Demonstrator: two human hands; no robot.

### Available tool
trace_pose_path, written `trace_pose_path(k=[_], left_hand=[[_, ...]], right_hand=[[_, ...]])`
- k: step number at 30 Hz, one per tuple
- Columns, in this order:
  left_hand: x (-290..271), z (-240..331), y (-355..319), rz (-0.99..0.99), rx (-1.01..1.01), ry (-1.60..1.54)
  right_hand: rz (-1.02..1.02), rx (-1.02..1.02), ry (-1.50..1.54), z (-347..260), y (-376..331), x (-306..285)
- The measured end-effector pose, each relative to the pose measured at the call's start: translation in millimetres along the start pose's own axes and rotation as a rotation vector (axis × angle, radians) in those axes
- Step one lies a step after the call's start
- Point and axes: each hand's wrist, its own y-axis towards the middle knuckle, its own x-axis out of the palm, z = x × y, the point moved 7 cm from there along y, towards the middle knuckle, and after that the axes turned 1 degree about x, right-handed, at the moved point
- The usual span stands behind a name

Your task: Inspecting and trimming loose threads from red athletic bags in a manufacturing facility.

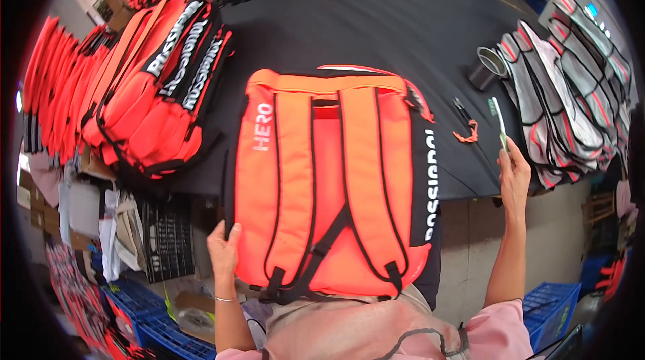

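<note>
A bright orange-red backpack (329,178) lies on the black-covered table, its padded shoulder straps facing up. The lower end of the bag reaches past the table's near edge toward my body. My left hand (224,250) is closed at the bag's lower left edge, with the thumb against its side and part of the grip hidden. Out to the right of the bag, my right hand (514,175) pinches the handle of a toothbrush (498,118), bristle end pointing away from me. Between bag and toothbrush lie small thread snips (464,125) with orange handles.
Stacked orange-red backpacks (144,84) crowd the left side, with more at the far left back. A dark cup (486,70) stands by a row of grey padded pieces (557,91) on the right. Below are blue crates (549,309) and a black crate (166,239).
</note>
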Motion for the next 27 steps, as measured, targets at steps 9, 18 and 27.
trace_pose_path(k=[9, 18, 27], left_hand=[[95, 221, 28, 0.015, 0.777, 0.334], [271, 216, 63, -0.203, 0.969, 0.78], [266, 141, 6, -0.487, 0.733, 0.933]], right_hand=[[0.138, -0.111, -0.33, 9, 70, -21], [0.176, -0.187, -0.818, -19, 187, -20], [0.022, -0.377, -1.108, -15, 244, 37]])
